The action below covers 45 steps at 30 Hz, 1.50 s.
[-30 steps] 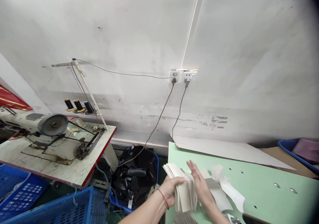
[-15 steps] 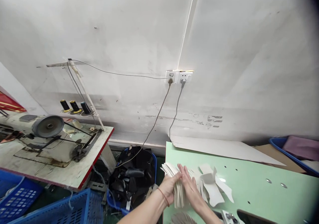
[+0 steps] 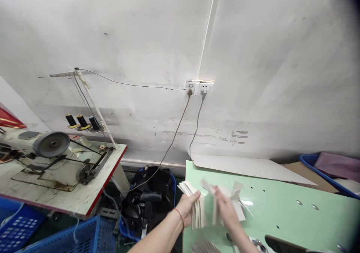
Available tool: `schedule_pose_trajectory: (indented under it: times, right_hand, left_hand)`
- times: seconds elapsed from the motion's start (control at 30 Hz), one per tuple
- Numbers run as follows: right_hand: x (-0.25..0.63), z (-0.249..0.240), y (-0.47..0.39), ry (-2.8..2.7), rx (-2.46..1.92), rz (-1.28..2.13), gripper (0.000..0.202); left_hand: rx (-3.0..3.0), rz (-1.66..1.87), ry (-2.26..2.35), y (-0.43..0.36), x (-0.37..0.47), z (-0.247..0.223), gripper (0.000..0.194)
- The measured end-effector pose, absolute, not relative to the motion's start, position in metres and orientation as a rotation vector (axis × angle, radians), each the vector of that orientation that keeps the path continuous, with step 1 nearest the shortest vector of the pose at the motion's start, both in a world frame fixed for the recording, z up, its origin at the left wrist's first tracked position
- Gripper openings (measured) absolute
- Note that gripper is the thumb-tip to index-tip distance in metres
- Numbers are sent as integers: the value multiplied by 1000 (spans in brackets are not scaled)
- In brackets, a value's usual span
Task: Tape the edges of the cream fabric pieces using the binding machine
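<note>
My left hand (image 3: 186, 208) grips a thick bundle of off-white flat cut pieces (image 3: 199, 212), thumb on top, over the near left corner of the green tabletop (image 3: 284, 208). Just to its right, my right hand (image 3: 227, 208) is blurred by motion and pinches a thin off-white piece (image 3: 215, 210), apart from the bundle. Loose white pieces (image 3: 239, 210) lie on the tabletop behind and beside my right hand. Below the bundle, at the bottom edge, a fanned stack of greyish pieces (image 3: 205, 246) shows in part. Whether the pieces are paper or leather I cannot tell.
To the left stands a sewing machine (image 3: 60, 166) with thread spools (image 3: 82, 122). Blue crates (image 3: 73, 238) and a blue bin of black scraps (image 3: 152, 196) sit on the floor. Power cords (image 3: 180, 127) hang from the wall socket (image 3: 199, 88). A blue tub (image 3: 316, 170) is at the right.
My right hand has moved from against the bundle to the right, drawing a thin piece off it. My left hand keeps its grip on the bundle. The view has shifted slightly.
</note>
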State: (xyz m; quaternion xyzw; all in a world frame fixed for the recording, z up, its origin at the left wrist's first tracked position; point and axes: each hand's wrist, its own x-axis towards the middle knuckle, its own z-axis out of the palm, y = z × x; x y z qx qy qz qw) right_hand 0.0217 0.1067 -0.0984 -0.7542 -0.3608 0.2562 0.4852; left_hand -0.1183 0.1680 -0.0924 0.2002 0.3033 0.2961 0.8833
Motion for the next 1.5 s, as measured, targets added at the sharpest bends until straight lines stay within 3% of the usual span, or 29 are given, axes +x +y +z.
schedule_pose_trajectory:
  times: [0.13, 0.27, 0.37, 0.53, 0.73, 1.03, 1.2, 1.37, 1.5]
  right_hand:
    - [1, -96, 103, -1084, -1760, 774, 63]
    - [13, -108, 103, -1017, -1832, 723, 74]
    - [32, -115, 103, -958, -1876, 647, 70]
    - [49, -95, 101, -792, -1966, 541, 85]
    - [-6, -77, 97, -1171, -1783, 636, 63]
    - [0, -95, 100, -875, -1804, 672, 78]
    - [8, -98, 100, -795, -1809, 576, 73]
    - [27, -82, 99, -654, -1897, 584, 95]
    - [-13, -81, 93, -900, -1753, 690, 80]
  left_hand:
    - [410, 593, 556, 162, -112, -98, 65]
    - [421, 549, 491, 157, -116, -95, 54]
    - [469, 505, 396, 157, -124, -88, 51]
    - [533, 555, 519, 164, -130, -83, 48]
    - [447, 628, 506, 162, -120, -90, 61]
    - [486, 615, 423, 161, -122, -74, 57]
    - [593, 644, 398, 154, -134, -53, 59]
    - [672, 666, 508, 155, -144, -51, 59]
    - [568, 738, 465, 156, -135, -64, 66]
